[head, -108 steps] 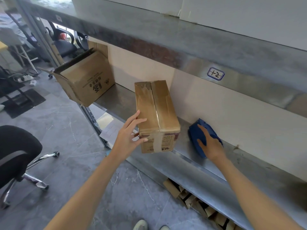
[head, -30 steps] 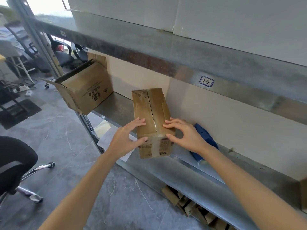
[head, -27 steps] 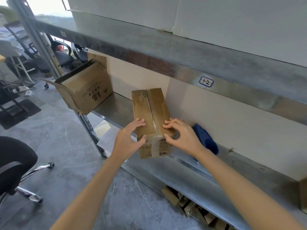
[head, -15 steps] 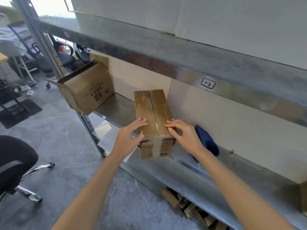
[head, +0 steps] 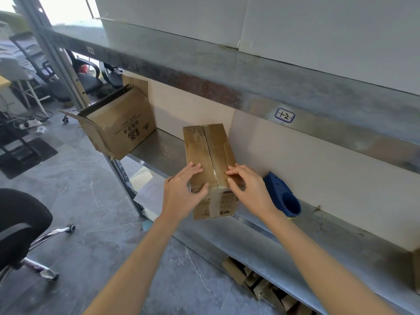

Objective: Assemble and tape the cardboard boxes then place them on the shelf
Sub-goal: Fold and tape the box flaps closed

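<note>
Open box [head: 122, 123] left of taped box [head: 209, 153], overhanging shelf [head: 272, 237] end; left hand [head: 181, 192] on taped box's near end, fingers straight, likely smoothing tape; right hand [head: 247, 189] opposite, fingers loosely bent, pressing, gripping nothing; blue tape dispenser [head: 281, 194] right of taped box, lying free; earlier right hand rested on it.
</note>
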Motion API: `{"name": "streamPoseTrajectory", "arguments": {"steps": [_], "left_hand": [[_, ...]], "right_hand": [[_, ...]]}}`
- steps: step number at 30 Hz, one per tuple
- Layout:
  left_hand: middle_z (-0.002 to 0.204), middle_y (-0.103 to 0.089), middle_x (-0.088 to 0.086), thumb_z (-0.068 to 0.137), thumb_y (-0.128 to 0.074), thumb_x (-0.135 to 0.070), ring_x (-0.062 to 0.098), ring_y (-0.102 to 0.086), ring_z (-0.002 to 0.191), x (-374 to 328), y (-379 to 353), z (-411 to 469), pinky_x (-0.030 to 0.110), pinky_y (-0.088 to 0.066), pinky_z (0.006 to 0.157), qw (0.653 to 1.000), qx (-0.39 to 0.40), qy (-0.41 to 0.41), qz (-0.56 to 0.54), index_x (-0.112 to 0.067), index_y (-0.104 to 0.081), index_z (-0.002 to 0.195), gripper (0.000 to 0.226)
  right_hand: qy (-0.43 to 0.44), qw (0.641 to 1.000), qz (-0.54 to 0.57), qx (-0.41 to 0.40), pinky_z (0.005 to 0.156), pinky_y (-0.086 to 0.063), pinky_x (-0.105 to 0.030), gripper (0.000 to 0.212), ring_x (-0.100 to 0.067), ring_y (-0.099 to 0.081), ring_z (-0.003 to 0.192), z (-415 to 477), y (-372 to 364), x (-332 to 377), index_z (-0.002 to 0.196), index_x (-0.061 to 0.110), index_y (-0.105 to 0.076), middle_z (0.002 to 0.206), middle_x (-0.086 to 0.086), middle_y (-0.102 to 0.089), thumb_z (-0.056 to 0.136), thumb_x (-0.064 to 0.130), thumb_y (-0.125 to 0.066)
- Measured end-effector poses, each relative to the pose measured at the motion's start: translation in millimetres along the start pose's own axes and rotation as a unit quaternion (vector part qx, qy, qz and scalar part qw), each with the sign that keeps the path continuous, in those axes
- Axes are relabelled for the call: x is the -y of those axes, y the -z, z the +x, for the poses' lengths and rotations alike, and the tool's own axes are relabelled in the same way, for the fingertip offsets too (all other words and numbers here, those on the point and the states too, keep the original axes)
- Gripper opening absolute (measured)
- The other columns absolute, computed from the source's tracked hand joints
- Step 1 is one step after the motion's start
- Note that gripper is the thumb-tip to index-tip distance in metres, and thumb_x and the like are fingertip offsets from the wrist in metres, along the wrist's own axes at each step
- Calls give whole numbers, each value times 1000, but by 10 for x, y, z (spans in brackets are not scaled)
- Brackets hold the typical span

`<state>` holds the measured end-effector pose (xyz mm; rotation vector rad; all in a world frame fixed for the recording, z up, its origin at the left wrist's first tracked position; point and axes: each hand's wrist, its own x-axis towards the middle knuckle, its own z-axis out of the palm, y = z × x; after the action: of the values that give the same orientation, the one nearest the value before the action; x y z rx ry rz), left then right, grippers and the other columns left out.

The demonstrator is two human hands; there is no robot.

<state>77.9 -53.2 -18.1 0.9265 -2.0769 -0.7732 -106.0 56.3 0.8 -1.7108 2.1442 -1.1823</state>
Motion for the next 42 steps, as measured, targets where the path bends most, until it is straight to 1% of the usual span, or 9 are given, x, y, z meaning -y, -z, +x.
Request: {"name": "streamPoseTrajectory", "arguments": {"steps": [7, 11, 15, 18, 23, 26, 31, 38, 42], "left_hand": [[142, -56, -2, 72, -76, -55, 8, -41, 139, -173, -230, -68, 41, -34, 106, 995, -54, 46, 68, -27, -64, 120, 58], [137, -59, -11, 74, -76, -56, 3, -41, 138, -82, -131, -34, 39, -31, 109, 998, -30, 21, 58, -30, -65, 119, 53], [131, -61, -20, 78, -74, -44, -1, -44, 135, 65, 86, 22, 49, -39, 112, 999, 35, -6, -41, -35, -64, 116, 40], [130, -60, -23, 85, -75, -19, -10, -43, 132, 153, 200, 80, 31, -41, 112, 994, 77, -26, -68, -35, -65, 116, 37], [135, -55, -29, 90, -71, -21, -9, -39, 135, 199, 274, 122, 17, -32, 109, 986, 138, -19, -90, -37, -62, 122, 36], [139, -53, -28, 90, -71, -20, -8, -36, 138, 226, 338, 129, 14, -31, 109, 980, 173, -21, -96, -32, -61, 128, 41], [143, -43, -30, 85, -63, 6, -22, -26, 134, 223, 481, 244, -3, -25, 101, 964, 258, -22, -63, -35, -52, 133, 64], [136, -55, -26, 86, -61, 8, -8, -39, 136, 269, 346, 101, 6, -32, 106, 983, 155, -37, -86, -34, -62, 126, 58], [133, -59, -23, 86, -59, 10, -6, -43, 134, 289, 274, 67, 3, -34, 101, 989, 108, -48, -84, -33, -64, 122, 57]], "right_hand": [[-10, 995, -81, -57, 72, -50, -27, 29, -9, -51, 108, 5, -144, 153, 102, 16, -64, 109, 6, -59, 84, 37, -71], [-4, 999, -48, -9, 87, -48, -27, 31, -5, -49, 118, 21, -59, 56, 109, 19, -65, 117, 9, -61, 87, 42, -68], [-14, 996, 48, 70, 110, -32, -25, 26, 8, -38, 132, 7, 106, -120, 121, 28, -64, 132, 17, -56, 96, 22, -58], [-20, 994, 70, 80, 113, -31, -28, 31, 8, -38, 132, 27, 135, -170, 121, 27, -64, 133, 17, -57, 99, 10, -52], [-38, 991, 80, 103, 111, -37, -30, 34, 4, -41, 132, 47, 198, -162, 129, 31, -58, 137, 14, -54, 101, 14, -51], [-42, 985, 85, 147, 105, -40, -21, 38, 9, -42, 127, 53, 302, -143, 135, 34, -52, 137, 19, -52, 98, 27, -58], [-30, 976, 40, 214, 103, -30, -9, 56, 7, -39, 131, 120, 433, -152, 142, 32, -47, 142, 19, -47, 93, 8, -58], [-17, 988, 56, 145, 94, -32, 2, 40, 21, -39, 122, 87, 302, -213, 133, 35, -54, 127, 34, -48, 99, 13, -53], [-16, 990, 54, 126, 98, -36, -3, 38, 13, -44, 124, 93, 246, -236, 131, 34, -57, 129, 26, -55, 97, 17, -57]]}}
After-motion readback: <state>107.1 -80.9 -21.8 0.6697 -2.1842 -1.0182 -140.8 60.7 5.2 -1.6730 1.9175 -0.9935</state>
